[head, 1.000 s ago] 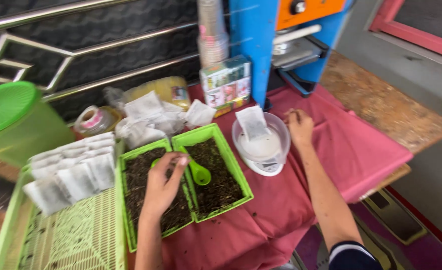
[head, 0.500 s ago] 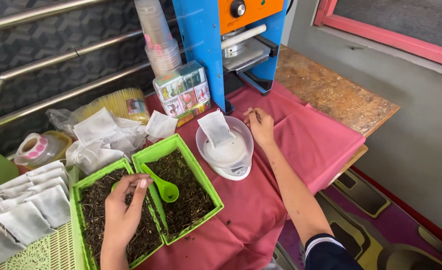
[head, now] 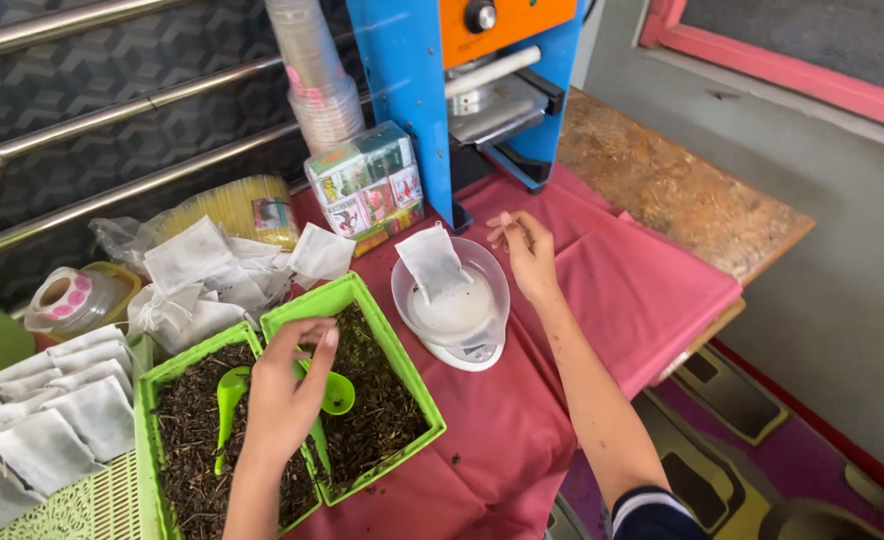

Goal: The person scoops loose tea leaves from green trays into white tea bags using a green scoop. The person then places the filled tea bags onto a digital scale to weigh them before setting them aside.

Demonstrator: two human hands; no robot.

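The left hand (head: 287, 390) hangs over the seam between two green trays (head: 402, 372) of dark loose tea, its grip closed on the handle of a green scoop (head: 338, 392) whose bowl pokes out at three o'clock from the fingers, over the right-hand tray. A second green scoop (head: 228, 398) lies in the left tray, at nine o'clock from that hand, half buried in the leaves.

The right hand (head: 527, 255) hovers above the red cloth (head: 652, 290) that covers the tabletop, fingers loosely spread and holding nothing, just beside the rim of a white bowl-shaped scale (head: 454, 322) at its eight o'clock. A white paper pouch (head: 432, 262) stands tilted in that bowl, leaning toward eleven o'clock.

At twelve o'clock from the scale rises a blue and orange sealing machine (head: 432, 90), with a stack of clear plastic cups (head: 314, 75) to its left and a shrink-wrapped block of small boxes (head: 367, 188) at its foot. Loose empty pouches (head: 202, 265) are heaped at eleven o'clock from the trays, in front of a bag of yellow straws (head: 232, 205) and a tape roll (head: 64, 295). Filled pouches (head: 42, 420) lie in rows on a pale green basket (head: 82, 505) at nine o'clock.
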